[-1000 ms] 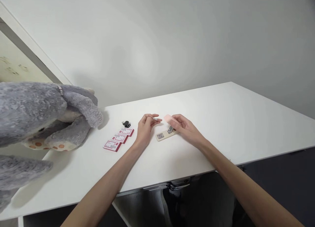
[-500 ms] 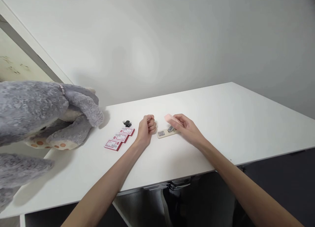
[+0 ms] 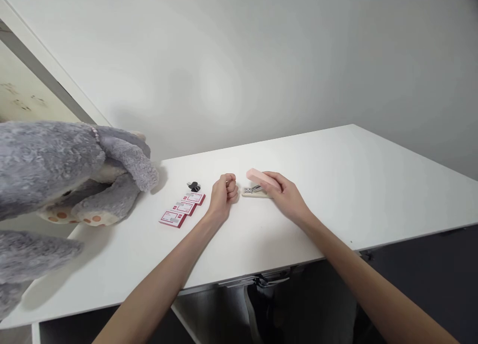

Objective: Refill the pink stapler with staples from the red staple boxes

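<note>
My right hand [image 3: 286, 194] grips a stapler [image 3: 264, 177] with a pink top arm and a cream base. The top is raised at an angle from the base, and a silver metal part shows between them. The hand covers the stapler's hinge end. To its left, my left hand [image 3: 224, 197] rests on the table with its fingers curled into a fist. Whatever may be inside that fist is hidden. Left of this hand lie three small red-and-white boxes [image 3: 184, 208] in a staggered row. A small black object [image 3: 194, 186] sits just behind them.
The white table [image 3: 354, 184] stands against a pale wall. A large grey plush toy [image 3: 56, 170] takes up the left end. Below the table's front edge, a dark drawer or frame part [image 3: 272, 279] is partly visible.
The stapler in my right hand has turned, so its base lies more level and a little farther back, and its pink top shows more. My left hand has hardly moved.
</note>
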`<state>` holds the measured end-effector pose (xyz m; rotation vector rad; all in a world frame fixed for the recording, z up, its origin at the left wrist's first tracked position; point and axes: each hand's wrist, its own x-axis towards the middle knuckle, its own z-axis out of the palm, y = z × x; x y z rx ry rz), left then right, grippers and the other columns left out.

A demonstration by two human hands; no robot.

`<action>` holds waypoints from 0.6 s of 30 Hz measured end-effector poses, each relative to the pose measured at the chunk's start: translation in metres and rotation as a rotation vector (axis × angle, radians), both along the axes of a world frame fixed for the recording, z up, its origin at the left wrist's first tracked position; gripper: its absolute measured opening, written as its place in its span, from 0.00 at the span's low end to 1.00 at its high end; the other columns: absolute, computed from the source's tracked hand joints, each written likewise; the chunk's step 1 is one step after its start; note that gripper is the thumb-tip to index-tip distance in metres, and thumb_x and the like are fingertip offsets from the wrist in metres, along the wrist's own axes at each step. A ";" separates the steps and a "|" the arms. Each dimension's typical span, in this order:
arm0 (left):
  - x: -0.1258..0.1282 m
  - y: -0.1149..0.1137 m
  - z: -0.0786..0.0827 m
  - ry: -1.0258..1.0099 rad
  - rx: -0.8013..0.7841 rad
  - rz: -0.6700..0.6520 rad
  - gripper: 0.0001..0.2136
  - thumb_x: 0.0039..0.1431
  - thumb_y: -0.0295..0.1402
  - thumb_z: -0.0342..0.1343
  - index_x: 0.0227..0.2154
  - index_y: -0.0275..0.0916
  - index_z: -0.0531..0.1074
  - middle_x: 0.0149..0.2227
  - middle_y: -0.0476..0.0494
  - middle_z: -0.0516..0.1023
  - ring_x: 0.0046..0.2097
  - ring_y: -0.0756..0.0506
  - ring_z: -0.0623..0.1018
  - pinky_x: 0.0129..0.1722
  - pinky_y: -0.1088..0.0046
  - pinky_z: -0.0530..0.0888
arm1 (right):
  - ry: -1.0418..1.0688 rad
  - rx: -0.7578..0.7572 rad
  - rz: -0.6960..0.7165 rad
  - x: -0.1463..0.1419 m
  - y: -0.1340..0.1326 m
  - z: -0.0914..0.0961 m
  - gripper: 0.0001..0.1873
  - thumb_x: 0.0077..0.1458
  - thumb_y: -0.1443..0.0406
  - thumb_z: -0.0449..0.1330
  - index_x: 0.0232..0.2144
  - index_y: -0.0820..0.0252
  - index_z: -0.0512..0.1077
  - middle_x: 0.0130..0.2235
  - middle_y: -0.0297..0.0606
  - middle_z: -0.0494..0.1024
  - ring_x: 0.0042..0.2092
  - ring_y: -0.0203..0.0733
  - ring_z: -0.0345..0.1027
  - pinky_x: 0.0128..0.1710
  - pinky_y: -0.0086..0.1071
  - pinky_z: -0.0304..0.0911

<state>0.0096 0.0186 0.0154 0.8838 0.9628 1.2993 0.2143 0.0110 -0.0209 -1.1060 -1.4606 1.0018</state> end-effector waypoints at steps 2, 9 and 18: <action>0.000 -0.001 0.000 0.004 0.007 0.012 0.08 0.53 0.35 0.58 0.29 0.41 0.64 0.21 0.61 0.45 0.20 0.55 0.46 0.19 0.78 0.47 | -0.003 0.021 -0.014 -0.001 -0.001 -0.001 0.27 0.64 0.46 0.63 0.59 0.50 0.76 0.61 0.42 0.79 0.61 0.57 0.72 0.62 0.49 0.66; 0.004 -0.004 0.001 0.002 0.007 -0.010 0.08 0.54 0.35 0.59 0.28 0.41 0.65 0.21 0.61 0.46 0.20 0.55 0.47 0.19 0.79 0.48 | -0.105 0.134 -0.016 -0.004 -0.002 -0.009 0.31 0.70 0.47 0.56 0.70 0.48 0.68 0.65 0.42 0.76 0.64 0.57 0.70 0.64 0.49 0.64; 0.008 -0.014 0.005 -0.128 -0.124 -0.434 0.13 0.60 0.36 0.58 0.23 0.41 0.62 0.19 0.61 0.41 0.19 0.55 0.43 0.18 0.80 0.50 | -0.386 0.199 0.004 -0.017 0.000 -0.007 0.29 0.74 0.52 0.47 0.72 0.42 0.63 0.63 0.43 0.76 0.60 0.57 0.72 0.59 0.53 0.67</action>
